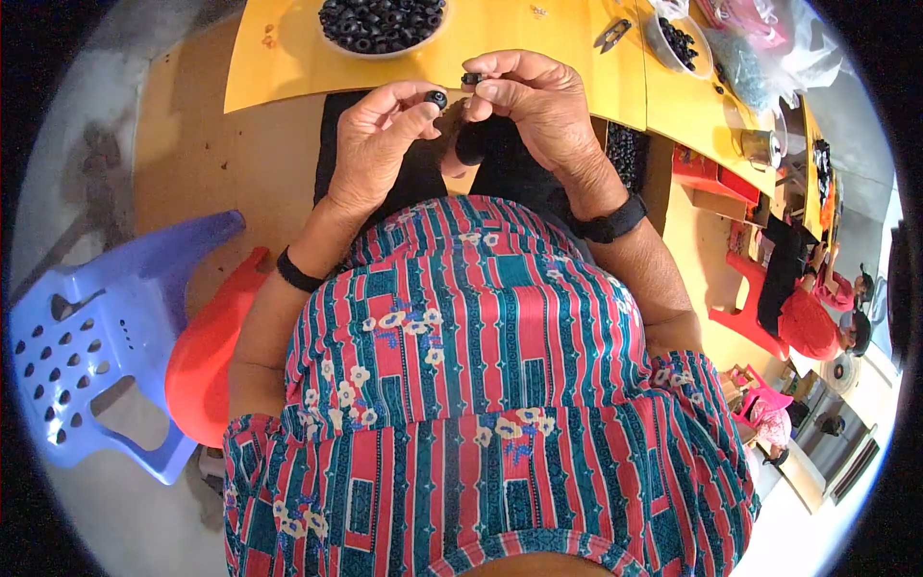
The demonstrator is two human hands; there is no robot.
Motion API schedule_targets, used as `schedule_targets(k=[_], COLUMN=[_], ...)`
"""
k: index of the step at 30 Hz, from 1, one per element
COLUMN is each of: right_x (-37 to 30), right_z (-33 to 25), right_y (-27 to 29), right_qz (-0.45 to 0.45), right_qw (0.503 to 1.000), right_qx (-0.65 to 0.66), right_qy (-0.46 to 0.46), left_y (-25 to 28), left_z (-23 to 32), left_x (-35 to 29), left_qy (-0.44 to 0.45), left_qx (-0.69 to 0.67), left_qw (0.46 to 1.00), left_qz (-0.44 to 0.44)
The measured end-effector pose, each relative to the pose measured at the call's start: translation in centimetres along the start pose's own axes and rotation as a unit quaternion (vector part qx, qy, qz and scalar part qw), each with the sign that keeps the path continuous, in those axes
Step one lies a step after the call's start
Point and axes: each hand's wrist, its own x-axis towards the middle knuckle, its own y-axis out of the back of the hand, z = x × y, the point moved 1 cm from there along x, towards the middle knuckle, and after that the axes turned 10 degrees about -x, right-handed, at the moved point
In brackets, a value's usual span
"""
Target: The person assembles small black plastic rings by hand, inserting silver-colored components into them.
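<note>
Both hands are raised over my lap at the near edge of a yellow table (pixel 538 43). Between thumb and fingers, my left hand (pixel 378 139) pinches a small round black part (pixel 437 99) with a hole or pale spot in its middle. My right hand (pixel 546 108) grips another small black part (pixel 471 79), seen from the side, a short gap from the first. Its exact kind is too small to tell. Beyond the left hand, a white bowl (pixel 385 55) on the table is heaped with similar black parts (pixel 380 21).
Small thread snips (pixel 612 36) lie right of the bowl. Farther right are a second tub (pixel 700 69) of black parts, plastic bags (pixel 769 53) and a metal can (pixel 760 147). A blue plastic chair (pixel 106 346) and a red stool (pixel 216 356) stand at left. Other people (pixel 817 313) sit at far right.
</note>
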Motion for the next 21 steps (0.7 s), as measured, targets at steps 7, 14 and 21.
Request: schedule_targets(k=[7, 14, 21], right_x=[-1.2, -1.0, -1.0], right_z=[0.7, 1.1, 1.1], right_y=[-0.1, -0.6, -0.8], right_qz=[-0.004, -0.003, -0.011], right_qw=[1.0, 1.0, 0.999], right_qx=[0.007, -0.023, -0.036], right_qy=[0.009, 0.016, 0.019], left_y=[-0.4, 0.3, 0.1], left_z=[0.3, 0.3, 0.4], left_x=[0.0, 0.2, 0.0], left_qy=[0.023, 0.027, 0.026], left_qx=[0.068, 0.061, 0.052], left_qw=[0.997, 0.996, 0.997], left_qz=[-0.031, -0.051, -0.054])
